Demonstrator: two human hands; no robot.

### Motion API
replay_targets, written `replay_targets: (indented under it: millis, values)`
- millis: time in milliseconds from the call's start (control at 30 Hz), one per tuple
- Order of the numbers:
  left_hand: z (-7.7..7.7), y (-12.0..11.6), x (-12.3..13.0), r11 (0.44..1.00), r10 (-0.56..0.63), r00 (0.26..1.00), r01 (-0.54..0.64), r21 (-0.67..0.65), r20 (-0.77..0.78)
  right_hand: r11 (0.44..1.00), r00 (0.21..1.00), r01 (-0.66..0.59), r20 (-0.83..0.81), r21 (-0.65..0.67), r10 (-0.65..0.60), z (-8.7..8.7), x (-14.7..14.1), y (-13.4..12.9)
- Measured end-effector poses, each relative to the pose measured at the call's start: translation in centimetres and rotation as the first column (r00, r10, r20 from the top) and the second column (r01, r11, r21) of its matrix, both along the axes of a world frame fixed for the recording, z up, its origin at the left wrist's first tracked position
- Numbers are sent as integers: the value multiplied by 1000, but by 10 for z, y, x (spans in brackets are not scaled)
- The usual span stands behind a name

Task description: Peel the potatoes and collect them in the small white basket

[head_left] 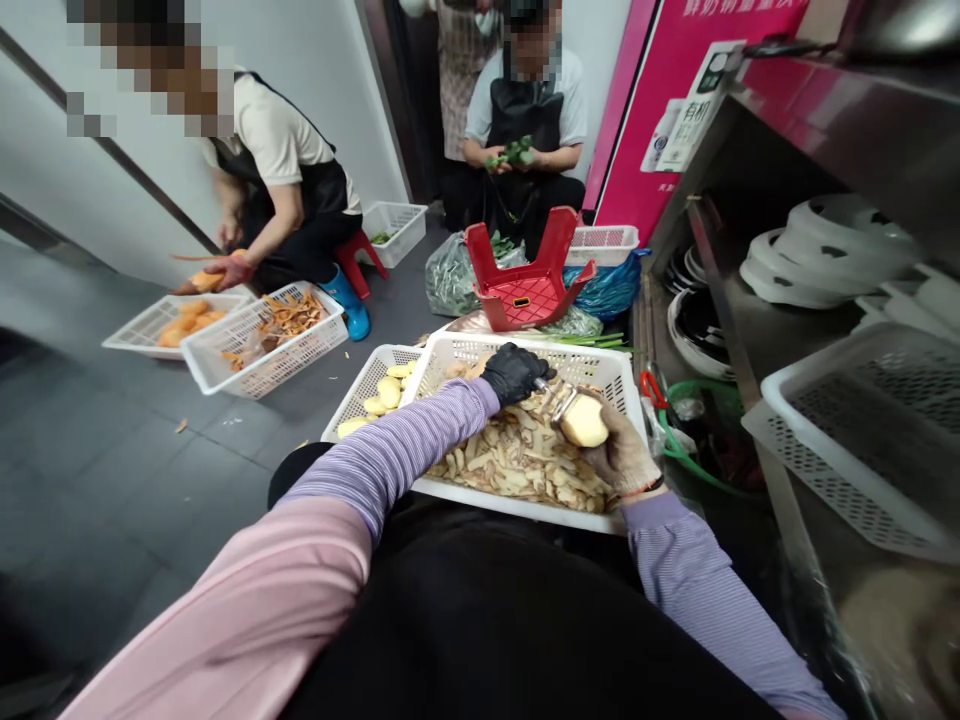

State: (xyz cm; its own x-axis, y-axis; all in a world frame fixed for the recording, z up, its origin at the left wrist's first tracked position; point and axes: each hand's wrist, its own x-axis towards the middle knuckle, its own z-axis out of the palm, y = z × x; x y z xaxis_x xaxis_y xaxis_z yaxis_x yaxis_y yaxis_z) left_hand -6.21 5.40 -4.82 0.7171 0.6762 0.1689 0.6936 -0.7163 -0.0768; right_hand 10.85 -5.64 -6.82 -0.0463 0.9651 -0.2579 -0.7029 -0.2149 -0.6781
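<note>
Potato (586, 422), one, pale flesh showing on its near face; remaining skin, if any, hidden by the glove. Location: in the right hand, over the peel basket's three o'clock side. Clock positions are taken from that basket's centre, twelve pointing away from the wearer.

Steel shelving (739, 375), at two to three o'clock, bearing stacked white dishes (795, 265) and a clear plastic tub (870, 420).

Co-workers, two, seated: one at ten o'clock (289, 165), handling an orange root, probably a carrot; one at twelve (525, 125), holding green leaves (516, 152).

Peel basket (596, 366), white, perforated, before the wearer; contains a broad layer of peels (510, 455).

Potato basket (351, 395), white, just beside it at nine to ten o'clock, holding peeled potatoes (388, 392).

Stool (510, 318), red, upturned, legs up, at twelve.

Left hand (514, 375), black glove, fingers closed round the peeler's handle, near the basket's twelve o'clock side.

Right hand (621, 455), knitted glove, gripping the potato from its four o'clock side.

Peeler (556, 403), metal, its head at the potato's nine o'clock edge; whether the blade bites cannot be told.

Step in hand, as judged: peeling, with this potato well advanced. The next move seems to call for a turn of the potato in the right hand to check the covered side, then light strokes directed clear of those fingers, peel dropping into the basket.
</note>
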Motion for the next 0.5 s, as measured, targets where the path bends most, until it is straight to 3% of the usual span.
replay_targets:
  millis: [100,167,300,367,500]
  values:
    - [1,-9,1,990,135,991,-134,-30,5,937,978,66,-165,-342,-129,4,-6,4]
    - [2,-17,3,992,124,992,-124,-33,-3,896,976,64,-158,-439,-147,5,-10,4]
    - [4,-36,18,999,1,999,-4,-53,-41,935,975,120,-140,-333,-175,3,-22,-1]
    - [2,-38,22,998,-21,999,17,-66,-47,924,970,177,-98,-338,-221,0,-25,-3]
    - [-13,-19,4,994,57,995,-63,-90,-77,924,975,207,-5,-322,-221,-11,-20,-4]
